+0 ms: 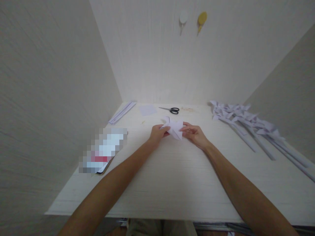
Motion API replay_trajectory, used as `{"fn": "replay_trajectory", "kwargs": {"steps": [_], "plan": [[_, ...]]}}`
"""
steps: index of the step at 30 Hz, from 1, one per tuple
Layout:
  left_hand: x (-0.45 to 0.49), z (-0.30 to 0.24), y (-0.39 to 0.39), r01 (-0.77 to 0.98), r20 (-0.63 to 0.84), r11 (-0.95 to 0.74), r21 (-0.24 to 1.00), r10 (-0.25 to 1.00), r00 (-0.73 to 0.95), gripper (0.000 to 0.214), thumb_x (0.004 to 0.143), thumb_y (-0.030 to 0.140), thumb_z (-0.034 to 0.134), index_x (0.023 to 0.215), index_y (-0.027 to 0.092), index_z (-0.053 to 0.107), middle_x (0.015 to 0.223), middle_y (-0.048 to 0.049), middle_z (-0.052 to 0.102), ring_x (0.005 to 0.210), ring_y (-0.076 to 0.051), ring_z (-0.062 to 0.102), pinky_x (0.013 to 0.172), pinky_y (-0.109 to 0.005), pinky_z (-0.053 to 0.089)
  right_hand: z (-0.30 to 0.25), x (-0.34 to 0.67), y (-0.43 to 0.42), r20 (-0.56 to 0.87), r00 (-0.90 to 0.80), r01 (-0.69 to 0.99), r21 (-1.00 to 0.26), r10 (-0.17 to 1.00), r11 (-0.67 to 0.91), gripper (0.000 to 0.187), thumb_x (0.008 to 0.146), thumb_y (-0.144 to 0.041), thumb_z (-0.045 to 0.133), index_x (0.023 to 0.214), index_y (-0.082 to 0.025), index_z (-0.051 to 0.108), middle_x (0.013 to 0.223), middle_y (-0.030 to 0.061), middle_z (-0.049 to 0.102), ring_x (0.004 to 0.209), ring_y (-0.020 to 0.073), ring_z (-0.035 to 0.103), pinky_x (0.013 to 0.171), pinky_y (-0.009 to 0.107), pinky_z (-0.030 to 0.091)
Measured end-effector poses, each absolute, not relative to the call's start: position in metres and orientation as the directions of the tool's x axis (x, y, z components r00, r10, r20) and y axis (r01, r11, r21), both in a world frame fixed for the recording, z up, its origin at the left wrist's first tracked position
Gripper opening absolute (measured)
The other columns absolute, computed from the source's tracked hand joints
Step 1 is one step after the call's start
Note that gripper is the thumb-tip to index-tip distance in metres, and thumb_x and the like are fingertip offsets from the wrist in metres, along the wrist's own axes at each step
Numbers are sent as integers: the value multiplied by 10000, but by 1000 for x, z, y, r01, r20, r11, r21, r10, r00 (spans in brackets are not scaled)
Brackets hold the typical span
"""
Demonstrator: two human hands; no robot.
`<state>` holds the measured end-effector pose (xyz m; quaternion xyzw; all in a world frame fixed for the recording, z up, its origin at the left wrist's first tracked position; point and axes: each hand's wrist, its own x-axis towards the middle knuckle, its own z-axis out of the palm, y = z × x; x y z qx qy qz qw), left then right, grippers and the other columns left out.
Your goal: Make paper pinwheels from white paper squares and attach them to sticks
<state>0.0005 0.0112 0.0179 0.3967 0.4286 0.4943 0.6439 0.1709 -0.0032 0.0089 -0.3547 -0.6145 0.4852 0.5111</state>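
Note:
A white paper pinwheel head [175, 127] with curled blades is between my two hands, just above the table. My left hand [157, 133] is closed on its left side, the thumb lying over the paper. At its right edge, the fingers of my right hand [195, 133] pinch the paper, some of them behind it. No stick shows on this piece. Beyond my hands lie black-handled scissors [174, 110], blades to the left, and a flat square of white paper [148, 110].
Several finished paper pinwheels [231, 111] on paper sticks lie along the right side. Rolled or folded paper strips [122, 112] rest at the back left. A phone with a blurred-out screen [105, 149] lies on the left. White [183, 18] and yellow [202, 18] hooks hang on the back wall.

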Motion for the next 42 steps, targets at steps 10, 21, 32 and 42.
{"fn": "replay_trajectory", "kwargs": {"steps": [10, 21, 32, 42], "plan": [[3, 15, 10, -228, -136, 169, 959, 979, 153, 117, 556, 164, 583, 645, 90, 599, 641, -27, 609, 618, -112, 564, 684, -294, 457, 4, 169, -2, 294, -192, -85, -955, 936, 283, 87, 586, -189, 644, 671, -208, 651, 855, 11, 564, 787, 128, 534, 735, 290, 399], [6, 9, 10, -113, -42, 61, 992, 985, 165, 155, 547, 226, 585, 628, 98, 618, 565, 1, 579, 566, -107, 534, 644, -289, 448, 1, 157, -2, 170, -56, -27, -985, 984, 169, 103, 561, -243, 660, 583, -151, 619, 577, -19, 549, 519, 75, 462, 516, 218, 349], [4, 3, 11, -53, 11, -1, 999, 983, 184, 211, 567, 287, 578, 661, 104, 624, 593, -5, 576, 572, -109, 529, 621, -277, 438, 6, 152, -4, 115, -14, -7, -993, 993, 115, 147, 555, -277, 651, 569, -140, 600, 556, -16, 551, 489, 74, 452, 472, 207, 332], [5, 6, 9, -40, 21, -13, 999, 978, 206, 199, 571, 274, 563, 649, 99, 618, 587, -3, 572, 575, -110, 529, 633, -276, 436, 8, 146, -6, 103, 71, 110, -989, 992, 95, 239, 531, -339, 652, 572, -116, 576, 485, -17, 519, 415, 63, 398, 405, 202, 280]]}}
